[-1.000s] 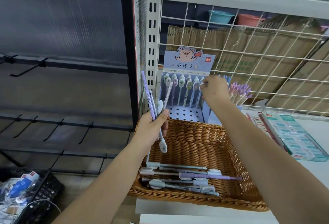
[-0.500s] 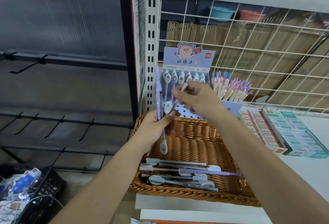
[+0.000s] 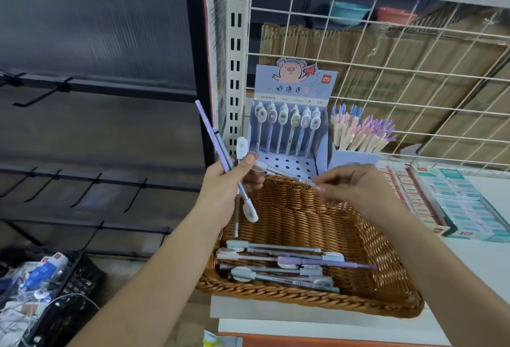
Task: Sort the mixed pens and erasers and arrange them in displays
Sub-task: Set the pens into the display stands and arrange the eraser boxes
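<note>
My left hand (image 3: 226,189) grips a bunch of pens (image 3: 220,148) above the left rim of a wicker basket (image 3: 372,272). My right hand (image 3: 356,189) pinches the tip end of one pen (image 3: 278,171) that still lies across my left fingers. Several more pens (image 3: 278,262) lie along the basket's near side. Behind the basket stands a blue pen display with a pig header (image 3: 295,114); several pens stand in its back row, and the holes in front are bare.
A holder of pastel pens (image 3: 361,131) stands right of the display, against a white wire grid. Boxed erasers (image 3: 458,203) lie on the shelf at right. Dark hook rails run along the left wall. A black crate of packets (image 3: 41,286) sits on the floor.
My right hand has drawn back from the display's back row to my left hand and taken hold of one pen from the bunch, pulling it out to the right.
</note>
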